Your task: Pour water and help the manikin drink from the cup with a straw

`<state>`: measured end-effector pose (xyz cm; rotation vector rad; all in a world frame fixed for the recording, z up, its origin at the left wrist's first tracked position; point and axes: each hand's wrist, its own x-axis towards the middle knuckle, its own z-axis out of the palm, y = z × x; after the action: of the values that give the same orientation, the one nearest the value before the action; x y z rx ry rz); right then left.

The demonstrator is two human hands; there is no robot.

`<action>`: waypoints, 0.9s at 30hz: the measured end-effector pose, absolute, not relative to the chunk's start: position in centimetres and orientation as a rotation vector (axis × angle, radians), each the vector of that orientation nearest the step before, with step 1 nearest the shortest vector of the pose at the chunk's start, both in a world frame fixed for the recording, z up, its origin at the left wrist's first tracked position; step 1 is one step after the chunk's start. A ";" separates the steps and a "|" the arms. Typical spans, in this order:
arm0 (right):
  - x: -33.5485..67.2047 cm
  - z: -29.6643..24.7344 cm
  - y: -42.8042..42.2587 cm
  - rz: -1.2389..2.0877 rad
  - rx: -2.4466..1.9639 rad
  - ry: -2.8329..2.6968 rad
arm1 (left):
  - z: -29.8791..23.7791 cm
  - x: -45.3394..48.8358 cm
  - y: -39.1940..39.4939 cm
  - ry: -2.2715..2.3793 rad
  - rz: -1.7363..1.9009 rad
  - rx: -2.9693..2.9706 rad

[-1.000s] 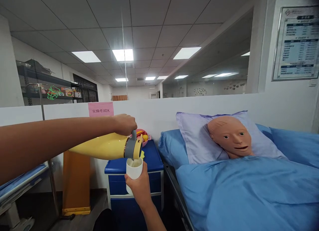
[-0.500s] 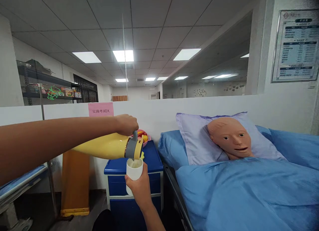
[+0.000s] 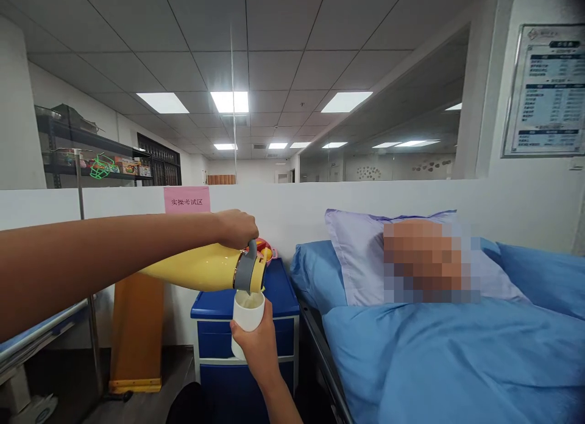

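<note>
My left hand (image 3: 236, 228) is closed round the handle of a yellow thermos jug (image 3: 196, 270) with a grey top, tipped on its side with its spout over a white cup (image 3: 247, 317). My right hand (image 3: 258, 349) grips that cup from below and holds it upright under the spout. Pale liquid shows inside the cup. Both are held in the air in front of a blue bedside cabinet (image 3: 276, 296).
A pink bowl of fruit (image 3: 269, 250) stands on the cabinet behind the jug. To the right is a bed with a blue blanket (image 3: 457, 357), a lilac pillow (image 3: 356, 259) and a manikin lying in it. A white partition (image 3: 320, 198) runs behind. An orange stand (image 3: 137, 332) and a pole (image 3: 86, 278) are on the left.
The jug and cup have stayed together, shifting only slightly up and right in the view. The pouring posture is unchanged.
</note>
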<state>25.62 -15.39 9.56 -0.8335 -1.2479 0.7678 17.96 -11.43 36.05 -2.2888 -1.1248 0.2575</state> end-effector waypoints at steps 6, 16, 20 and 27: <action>26.3 7.0 -14.8 0.789 -0.952 -1.195 | 34.8 13.7 -8.5 -1.370 -0.095 -2.409; 28.7 -1.8 -12.7 0.873 -1.017 -1.163 | 25.7 2.0 3.0 -1.983 -1.029 -2.076; 28.9 -3.9 -11.7 0.875 -1.091 -1.106 | 23.3 0.3 7.8 -2.152 -1.309 -1.878; 28.0 -5.0 -10.5 1.008 -1.125 -1.129 | 20.4 0.2 14.1 -2.223 -1.478 -1.580</action>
<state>27.96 -10.50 -5.00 -1.1249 -1.1294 1.0085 0.21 14.06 20.38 -1.5799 -2.2225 -1.4779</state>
